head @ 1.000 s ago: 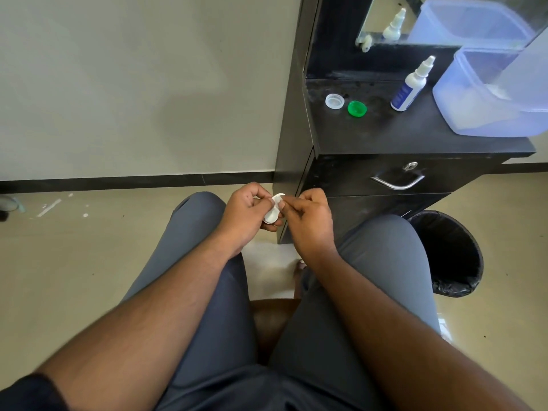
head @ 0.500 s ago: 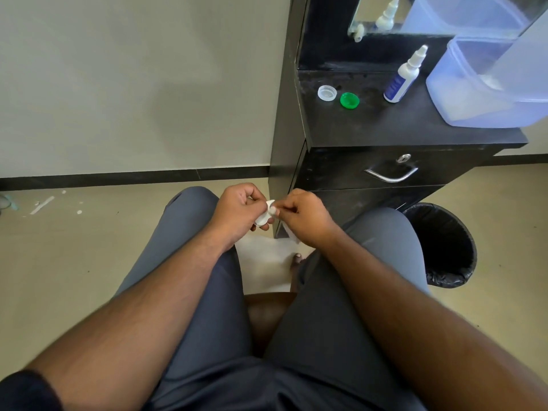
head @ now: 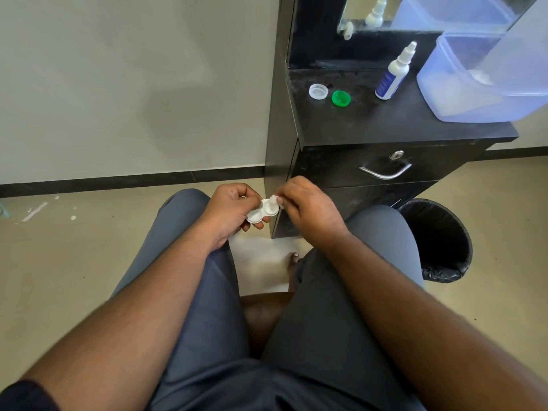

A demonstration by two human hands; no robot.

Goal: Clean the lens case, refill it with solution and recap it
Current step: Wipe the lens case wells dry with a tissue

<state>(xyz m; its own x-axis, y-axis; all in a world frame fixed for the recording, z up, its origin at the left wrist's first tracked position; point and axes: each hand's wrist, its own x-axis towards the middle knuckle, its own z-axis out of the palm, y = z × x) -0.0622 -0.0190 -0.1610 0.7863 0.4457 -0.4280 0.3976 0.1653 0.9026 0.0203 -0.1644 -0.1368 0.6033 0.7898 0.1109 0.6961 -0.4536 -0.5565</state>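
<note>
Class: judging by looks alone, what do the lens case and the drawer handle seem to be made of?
Lens case: probably plastic, white, slightly translucent and moulded smooth, with soft highlights. Drawer handle: probably polished metal, silvery, with a bright reflection along its curved bar.

- Illumination: bright, even, diffuse; the source itself is not in view.
- Shadows: soft throughout. A faint broad shadow lies on the wall (head: pixel 133 84); a darker one sits between the thighs.
- Glare: mild sheen on the black bench (head: pixel 385 123) top and a highlight on the drawer handle (head: pixel 384 172).
- Distortion: wide-angle bowing; the skirting line and the bench's edges curve towards the frame borders.
- Sharpness: centre acceptably crisp; forearms at the lower corners soft and smeared.
</note>
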